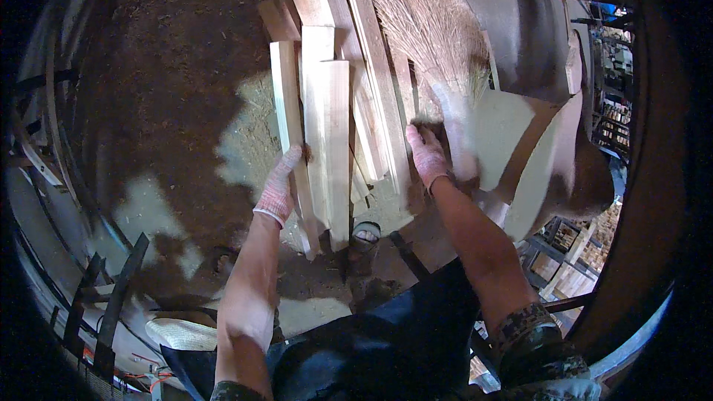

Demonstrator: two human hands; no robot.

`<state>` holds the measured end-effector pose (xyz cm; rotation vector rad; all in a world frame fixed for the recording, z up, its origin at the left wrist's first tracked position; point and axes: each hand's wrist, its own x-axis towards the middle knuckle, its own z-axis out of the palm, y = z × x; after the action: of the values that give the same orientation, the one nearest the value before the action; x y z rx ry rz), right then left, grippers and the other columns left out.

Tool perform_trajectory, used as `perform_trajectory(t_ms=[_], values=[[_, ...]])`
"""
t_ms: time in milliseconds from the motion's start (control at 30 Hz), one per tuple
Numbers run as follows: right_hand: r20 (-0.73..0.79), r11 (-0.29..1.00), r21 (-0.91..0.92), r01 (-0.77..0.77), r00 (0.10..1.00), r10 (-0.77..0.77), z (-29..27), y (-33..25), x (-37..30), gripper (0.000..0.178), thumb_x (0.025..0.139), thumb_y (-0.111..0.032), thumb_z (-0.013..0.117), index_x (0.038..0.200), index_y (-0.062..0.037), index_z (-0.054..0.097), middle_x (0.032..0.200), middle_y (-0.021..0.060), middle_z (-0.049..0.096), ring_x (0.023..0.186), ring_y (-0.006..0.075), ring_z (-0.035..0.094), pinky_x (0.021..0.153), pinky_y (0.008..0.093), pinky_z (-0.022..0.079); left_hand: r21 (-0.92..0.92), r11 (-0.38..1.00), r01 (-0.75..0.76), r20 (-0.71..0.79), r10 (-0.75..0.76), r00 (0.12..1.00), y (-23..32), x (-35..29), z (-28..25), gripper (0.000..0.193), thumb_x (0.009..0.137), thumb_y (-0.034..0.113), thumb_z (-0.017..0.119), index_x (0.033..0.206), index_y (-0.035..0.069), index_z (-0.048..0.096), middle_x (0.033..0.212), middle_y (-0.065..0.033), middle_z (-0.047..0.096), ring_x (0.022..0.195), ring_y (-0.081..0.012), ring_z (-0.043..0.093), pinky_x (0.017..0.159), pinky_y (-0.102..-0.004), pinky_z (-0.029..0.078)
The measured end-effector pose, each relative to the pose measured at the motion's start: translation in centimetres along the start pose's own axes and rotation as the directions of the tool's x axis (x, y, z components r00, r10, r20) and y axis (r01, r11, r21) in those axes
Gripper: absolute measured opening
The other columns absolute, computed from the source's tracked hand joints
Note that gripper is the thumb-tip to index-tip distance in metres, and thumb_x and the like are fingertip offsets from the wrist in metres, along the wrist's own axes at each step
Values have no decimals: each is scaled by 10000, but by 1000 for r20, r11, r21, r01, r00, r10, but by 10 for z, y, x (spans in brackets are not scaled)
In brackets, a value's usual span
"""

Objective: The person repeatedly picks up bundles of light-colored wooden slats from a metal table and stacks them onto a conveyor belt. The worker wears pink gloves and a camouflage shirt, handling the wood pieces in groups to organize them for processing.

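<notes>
Several pale planks [337, 148] lie between left fingers [287, 163] touching 1, their closure unclear, and right fingers [417, 142] slightly parted.

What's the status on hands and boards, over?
Left hand against wooden boards, left side. Right hand near their right side, contact unclear. Boards loosely piled. Straw broom close on right.

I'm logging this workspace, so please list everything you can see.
Wooden boards: about ten, overlapping; pale; centre
Broom: one; straw-coloured; upper centre-right
Curved sheet: one; beige; right of centre
Wood pieces: many; pale; lower right
Bars: several; dark; lower left
Woven object: one; whitish; lower left
Floor: one; brown, pale patches; left
Apron-like garment: one; dark; bottom centre
Sleeves: two; camouflage; bottom edge
Left hand: one; pinkish glove; against leftmost board
Right hand: one; pinkish glove; boards' right side
</notes>
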<state>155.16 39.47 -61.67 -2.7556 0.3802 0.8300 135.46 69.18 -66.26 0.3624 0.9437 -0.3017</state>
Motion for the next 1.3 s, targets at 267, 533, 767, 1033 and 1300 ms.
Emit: perform_trajectory(t_ms=[267,533,767,1033,1300], values=[[163,992,128,-9,987,-12,14,18,5,671,989,-620,667,1300,-32,750,1318,211,751,1237,362,701,1064,455,515,236,969,66,27,-75,997,40,-9,7,730,920,574,822,1405,53,658,1367,-110,688,1267,-261,633,1161,-411,474],[289,419,888,-192,940,-182,44,-52,-53,448,1049,-414,748,1227,-4,730,1027,-29,702,918,88,616,835,288,515,197,980,-12,27,7,1000,34,-11,3,807,926,615,797,1435,12,632,1390,-134,668,1296,-262,618,1159,-402,462],[565,657,713,-247,756,-329,15,-42,-70,406,1107,-319,670,1349,6,673,1229,4,718,1128,102,655,1020,306,531,321,944,77,-149,-30,988,30,1,-22,778,882,709,793,1316,70,708,1133,-43,696,1013,-169,639,897,-332,529],[-220,912,337,233,962,-164,34,-29,-16,603,1103,-464,603,1551,-65,543,1403,231,690,1306,353,654,1113,439,493,108,991,-78,-147,93,985,21,5,0,835,999,776,563,1469,88,626,1347,-118,693,1233,-265,652,1071,-418,534],[-99,997,-10,83,992,-83,40,-45,15,690,1029,-468,651,1572,-93,450,1376,250,686,1222,414,686,1048,505,545,98,992,-73,-242,95,966,17,17,7,858,990,795,565,1491,100,608,1264,-99,690,1115,-249,641,1036,-433,540]])
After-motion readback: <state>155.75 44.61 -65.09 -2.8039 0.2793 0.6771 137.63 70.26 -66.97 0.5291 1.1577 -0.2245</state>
